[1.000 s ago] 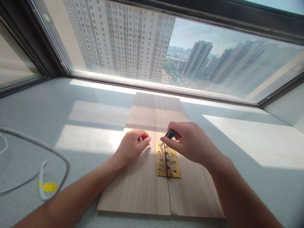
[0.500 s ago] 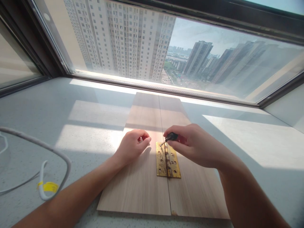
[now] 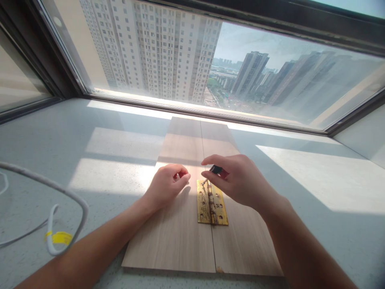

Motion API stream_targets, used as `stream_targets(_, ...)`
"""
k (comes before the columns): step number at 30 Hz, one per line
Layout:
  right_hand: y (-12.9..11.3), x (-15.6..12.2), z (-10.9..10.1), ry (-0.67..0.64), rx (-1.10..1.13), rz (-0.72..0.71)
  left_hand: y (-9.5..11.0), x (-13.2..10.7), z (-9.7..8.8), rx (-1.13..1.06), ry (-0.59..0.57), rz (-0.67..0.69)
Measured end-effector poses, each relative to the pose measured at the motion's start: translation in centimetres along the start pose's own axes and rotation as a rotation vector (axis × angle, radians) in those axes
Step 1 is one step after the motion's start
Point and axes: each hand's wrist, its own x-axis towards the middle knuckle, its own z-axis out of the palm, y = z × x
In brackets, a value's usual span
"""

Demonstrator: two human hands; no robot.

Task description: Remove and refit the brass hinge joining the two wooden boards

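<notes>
A brass-coloured butt hinge, stained dark in places, lies flat across the seam of two light wooden boards. My right hand is closed on a short screwdriver with a black handle. Its shaft slants down to the hinge's upper left hole, where the tip meets what looks like a small screw head. My left hand rests on the left board beside the hinge, not touching it. Its thumb and forefinger are pinched together; anything between them is hidden.
The boards lie on a pale speckled windowsill, below a dark-framed window. At the left, a white cable with a yellow tag loops close to my left forearm. Sunlight falls in bright patches on both sides.
My right hand has turned on the screwdriver handle, its forefinger and thumb reaching further left past it. The left hand and hinge stay in place.
</notes>
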Motion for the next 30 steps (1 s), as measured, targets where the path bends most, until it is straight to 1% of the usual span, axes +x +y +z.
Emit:
stream_targets(2,-0.3,0.0,0.1,-0.031,0.033,-0.028,0.0,0.0,0.0,-0.002,-0.001,0.004)
stream_targets(4,-0.6,-0.1,-0.1,-0.075,0.064,-0.019,0.0,-0.1,0.0,-0.005,0.001,0.008)
stream_targets(7,-0.9,-0.4,-0.9,-0.147,0.107,0.000,0.1,-0.1,0.0,-0.001,0.007,0.008)
stream_targets(10,-0.9,-0.7,-1.6,-0.201,0.135,-0.030,0.1,-0.1,0.0,0.007,0.004,0.010)
stream_targets(12,-0.8,-0.7,-1.7,-0.198,0.126,-0.031,0.1,-0.1,-0.1,0.006,0.003,0.009)
stream_targets(14,-0.7,-0.6,-1.5,-0.173,0.072,0.002,0.1,-0.1,-0.1,0.003,0.005,0.007)
stream_targets(18,-0.5,-0.1,-0.7,-0.062,-0.098,0.079,0.1,-0.1,-0.1,0.007,0.008,0.014)
stream_targets(21,-0.5,0.2,-0.2,0.016,-0.141,0.090,0.1,0.0,-0.1,0.002,0.006,0.013)
stream_targets(23,-0.6,0.3,0.1,0.019,-0.105,0.057,0.1,0.0,0.0,0.000,0.003,0.008)
stream_targets(26,-0.7,0.3,0.4,-0.006,0.016,-0.008,0.1,0.0,0.0,0.001,0.002,0.009)
stream_targets(28,-0.8,0.2,0.6,-0.043,0.112,-0.035,0.1,-0.1,-0.1,-0.002,0.002,0.014)
stream_targets(30,-0.7,0.1,0.5,-0.091,0.198,-0.025,0.1,-0.1,-0.1,-0.004,-0.001,0.016)
